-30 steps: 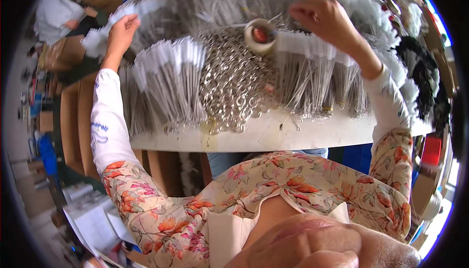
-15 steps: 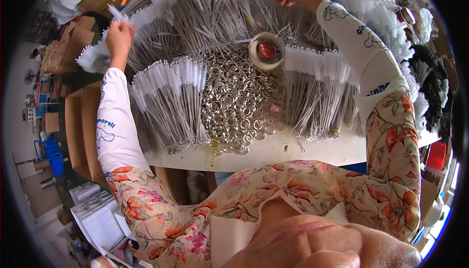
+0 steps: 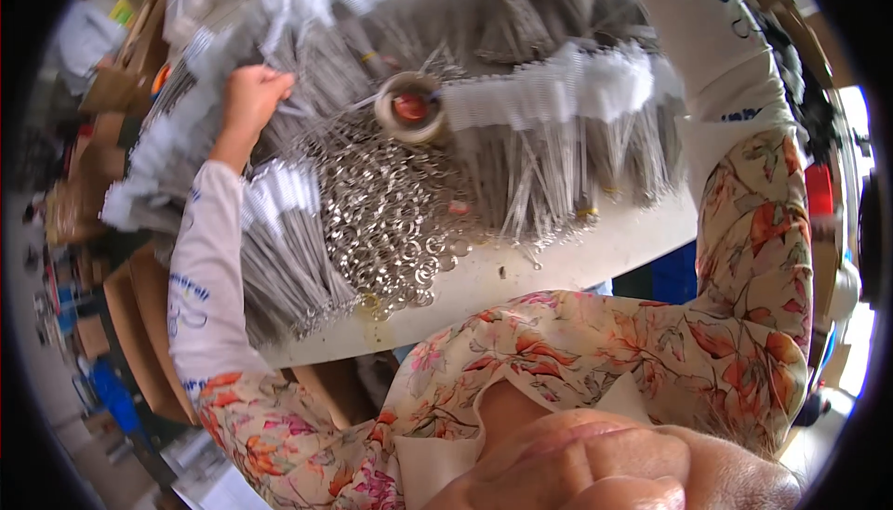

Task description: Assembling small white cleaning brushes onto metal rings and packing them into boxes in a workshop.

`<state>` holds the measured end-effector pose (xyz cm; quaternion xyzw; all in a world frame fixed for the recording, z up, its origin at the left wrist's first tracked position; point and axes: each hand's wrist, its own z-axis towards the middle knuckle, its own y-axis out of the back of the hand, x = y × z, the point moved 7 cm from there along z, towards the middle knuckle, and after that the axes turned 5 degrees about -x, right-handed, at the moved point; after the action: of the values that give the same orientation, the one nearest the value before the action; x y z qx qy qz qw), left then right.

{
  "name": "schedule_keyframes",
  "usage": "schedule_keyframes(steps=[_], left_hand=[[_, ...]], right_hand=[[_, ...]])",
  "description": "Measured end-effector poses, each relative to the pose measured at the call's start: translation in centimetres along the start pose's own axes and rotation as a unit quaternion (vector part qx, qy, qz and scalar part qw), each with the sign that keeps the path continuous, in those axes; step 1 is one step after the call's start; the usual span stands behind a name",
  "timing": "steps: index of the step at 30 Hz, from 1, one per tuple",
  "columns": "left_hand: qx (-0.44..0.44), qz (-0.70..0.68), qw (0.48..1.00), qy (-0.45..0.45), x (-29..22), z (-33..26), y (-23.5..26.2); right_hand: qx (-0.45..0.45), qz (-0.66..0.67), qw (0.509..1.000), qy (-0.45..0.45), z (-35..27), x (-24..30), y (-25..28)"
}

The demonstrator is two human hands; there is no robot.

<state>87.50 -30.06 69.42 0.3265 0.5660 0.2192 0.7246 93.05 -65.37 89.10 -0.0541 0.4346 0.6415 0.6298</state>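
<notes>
My left hand [image 3: 253, 105] is over the far left of the table, its fingers curled and pressed together beside the thin wire brushes [image 3: 330, 82] with white bristles. Whatever is between those fingers, if anything, is too blurred to make out. My right arm in a white sleeve [image 3: 702, 54] reaches up past the top right edge, so the right hand is out of sight. Silvery metal rings [image 3: 381, 222] lie in a heap between a left brush pile [image 3: 288, 259] and a right brush pile [image 3: 558, 152].
A tape-like roll [image 3: 384, 124] with a red item [image 3: 410, 106] inside stands behind the rings. The white table's [image 3: 595, 250] front edge runs close to my body. Cardboard boxes [image 3: 139, 324] stand on the left, and something red [image 3: 819, 189] is at the right.
The view has turned and shifted, with the table contents sliding left in it. My left hand has moved inward over the brushes. My right hand has gone out of view at the top.
</notes>
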Motion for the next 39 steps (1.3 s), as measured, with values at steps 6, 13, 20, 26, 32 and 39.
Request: schedule_keyframes(steps=[6,13,20,26,32,39], left_hand=[[0.001,-0.118,0.987,0.110,-0.3,-0.1,-0.1],[-0.093,-0.015,0.994,0.052,-1.8,1.0,2.1],[-0.258,-0.322,0.911,0.017,-6.3,-2.3,8.9],[-0.221,-0.393,0.892,0.024,-7.5,-7.1,11.2],[-0.223,-0.312,0.921,0.075,-6.6,-13.3,11.4],[-0.193,-0.282,0.925,0.165,-4.2,-22.8,12.6]], right_hand=[[0.176,0.447,0.857,-0.188,-13.8,-2.4,-1.5],[0.236,0.440,0.806,-0.319,-18.3,6.0,-2.8],[0.296,0.344,0.835,-0.311,-18.6,9.6,-4.6],[0.276,0.307,0.858,-0.304,-18.0,8.0,-5.2],[0.123,-0.117,0.985,0.004,-15.9,0.4,-1.4],[0.389,0.020,0.866,-0.314,-31.7,-11.5,-2.3]])
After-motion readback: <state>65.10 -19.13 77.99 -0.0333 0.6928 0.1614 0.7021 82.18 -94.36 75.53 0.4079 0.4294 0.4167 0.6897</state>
